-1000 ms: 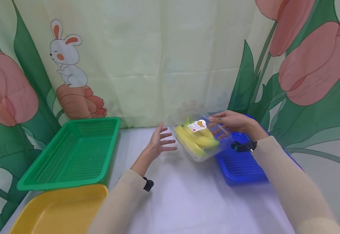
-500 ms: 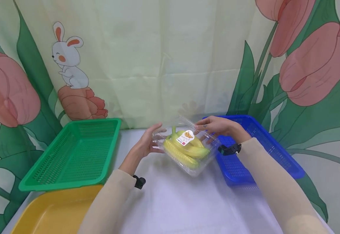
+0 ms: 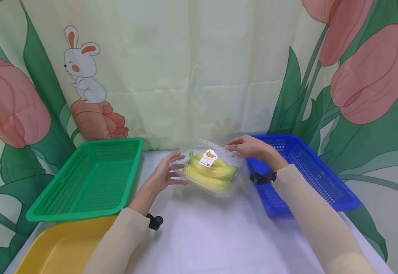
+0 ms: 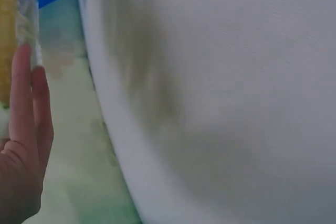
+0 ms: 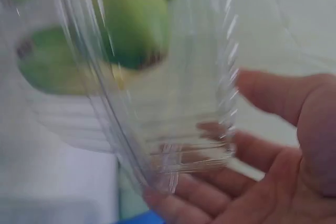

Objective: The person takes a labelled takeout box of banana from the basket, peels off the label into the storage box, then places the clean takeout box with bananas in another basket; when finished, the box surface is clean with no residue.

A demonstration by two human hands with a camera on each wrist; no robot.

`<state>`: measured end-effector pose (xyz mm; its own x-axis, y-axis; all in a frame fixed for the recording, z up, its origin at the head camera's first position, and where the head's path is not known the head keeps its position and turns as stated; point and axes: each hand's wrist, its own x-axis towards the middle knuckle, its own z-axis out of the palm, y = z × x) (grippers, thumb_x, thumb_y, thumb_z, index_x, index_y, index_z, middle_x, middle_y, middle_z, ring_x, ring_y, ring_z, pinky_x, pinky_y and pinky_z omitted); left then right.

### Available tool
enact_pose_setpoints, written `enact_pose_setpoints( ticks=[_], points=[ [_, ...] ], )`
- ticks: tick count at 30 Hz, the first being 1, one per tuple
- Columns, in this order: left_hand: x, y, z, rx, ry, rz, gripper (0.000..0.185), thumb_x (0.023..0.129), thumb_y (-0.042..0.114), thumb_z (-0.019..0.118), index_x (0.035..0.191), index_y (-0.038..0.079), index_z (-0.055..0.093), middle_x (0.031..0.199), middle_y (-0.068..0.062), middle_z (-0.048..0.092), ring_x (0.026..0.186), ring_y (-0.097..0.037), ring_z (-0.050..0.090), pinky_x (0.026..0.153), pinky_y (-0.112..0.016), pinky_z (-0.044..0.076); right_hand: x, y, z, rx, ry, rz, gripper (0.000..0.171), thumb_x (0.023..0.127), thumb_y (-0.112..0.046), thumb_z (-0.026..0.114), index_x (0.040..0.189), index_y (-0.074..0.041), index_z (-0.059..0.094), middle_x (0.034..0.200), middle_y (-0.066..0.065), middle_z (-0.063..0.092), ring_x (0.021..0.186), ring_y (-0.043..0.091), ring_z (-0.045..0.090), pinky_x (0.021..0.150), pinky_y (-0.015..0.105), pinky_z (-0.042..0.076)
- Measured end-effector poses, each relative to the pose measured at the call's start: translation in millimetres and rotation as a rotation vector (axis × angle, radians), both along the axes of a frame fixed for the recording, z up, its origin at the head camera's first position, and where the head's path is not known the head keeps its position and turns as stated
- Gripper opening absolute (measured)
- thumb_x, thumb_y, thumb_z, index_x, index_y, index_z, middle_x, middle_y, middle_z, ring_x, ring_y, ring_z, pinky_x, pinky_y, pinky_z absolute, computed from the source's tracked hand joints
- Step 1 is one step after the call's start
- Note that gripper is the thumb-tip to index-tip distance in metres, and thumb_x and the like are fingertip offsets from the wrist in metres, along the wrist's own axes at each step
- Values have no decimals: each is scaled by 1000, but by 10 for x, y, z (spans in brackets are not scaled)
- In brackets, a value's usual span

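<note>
Green basket [image 3: 89,179] left, blue basket [image 3: 305,171] right — between them, the clear banana box [image 3: 209,171], left hand [image 3: 162,173] flat-fingered against it, right hand [image 3: 250,147] curled round its edge.

Clear box of bananas [image 3: 210,172] between left hand [image 3: 166,173] and right hand [image 3: 250,147], over white table [image 3: 212,236].

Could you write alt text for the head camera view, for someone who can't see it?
Two hands hold a clear plastic box of bananas above a white table: left hand at its left side, right hand at its far right edge. A green basket sits left, a blue basket right.
</note>
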<state>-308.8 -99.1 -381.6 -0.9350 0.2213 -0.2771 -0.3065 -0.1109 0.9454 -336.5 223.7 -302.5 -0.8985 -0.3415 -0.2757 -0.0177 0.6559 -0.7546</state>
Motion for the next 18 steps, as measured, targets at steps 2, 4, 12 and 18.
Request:
enact_pose_setpoints(
  ticks=[2, 4, 12, 18],
  points=[
    [11, -34, -21, 28, -8, 52, 71, 101, 57, 57, 157, 14, 48, 155, -23, 46, 114, -34, 66, 89, -54, 66, 7, -49, -6, 7, -1, -38, 56, 111, -35, 55, 158, -5, 48, 166, 22, 43, 149, 41, 48, 121, 54, 46],
    [21, -63, -45, 54, -16, 104, 71, 102, 55, 58, 159, 15, 45, 155, -23, 44, 114, -34, 64, 92, -55, 65, 9, -108, -36, -19, -37, -73, 64, 111, -36, 54, 162, -1, 38, 170, 25, 33, 152, 47, 42, 124, 57, 43],
    [62, -127, -103, 105, -29, 186, 76, 104, 50, 54, 167, 20, 25, 161, -27, 34, 129, -42, 57, 101, -58, 61, -15, -380, -277, -199, -160, -250, 81, 111, -31, 52, 169, 1, 5, 174, 29, 20, 151, 56, 39, 97, 57, 63],
    [122, -151, -79, 104, -58, 188, 77, 104, 44, 50, 171, 29, 15, 162, -30, 28, 131, -47, 51, 109, -65, 53, 13, -532, -438, -219, -108, -340, 77, 111, -33, 53, 168, 2, 16, 165, 28, 38, 141, 45, 55, 88, 42, 66]
  ],
)
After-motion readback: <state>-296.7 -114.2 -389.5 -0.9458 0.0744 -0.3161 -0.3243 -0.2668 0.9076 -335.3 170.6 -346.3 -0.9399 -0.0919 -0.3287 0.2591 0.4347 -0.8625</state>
